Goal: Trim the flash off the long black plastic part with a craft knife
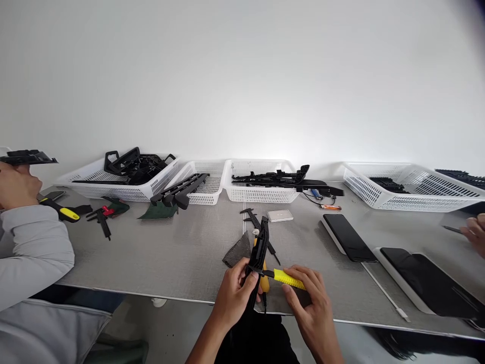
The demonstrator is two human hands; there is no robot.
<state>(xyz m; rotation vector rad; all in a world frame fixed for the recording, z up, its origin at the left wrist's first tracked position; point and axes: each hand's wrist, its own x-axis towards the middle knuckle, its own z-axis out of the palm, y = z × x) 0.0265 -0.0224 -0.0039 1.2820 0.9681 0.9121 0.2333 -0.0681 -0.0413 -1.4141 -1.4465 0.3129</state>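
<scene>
My left hand [232,294] is closed around a long black plastic part [260,247], which stands tilted upward near the table's front edge. A yellow utility knife [288,279] is in my right hand [313,303], its blade end pointing left and meeting the part just by my left thumb. Partly hidden behind the part is a yellow-handled tool [265,284]. A dark grey rough scrap [238,249] lies left of the part. Beyond it rests a black caliper [250,217], and a small white box [280,216] sits to its right.
White baskets [261,195] with black plastic parts line the wall. Two phone-like black slabs [348,237] on white blocks and a white cable [386,293] lie at right. A co-worker's grey sleeve [34,253] is at left; another person's hand [476,232] is at the right edge.
</scene>
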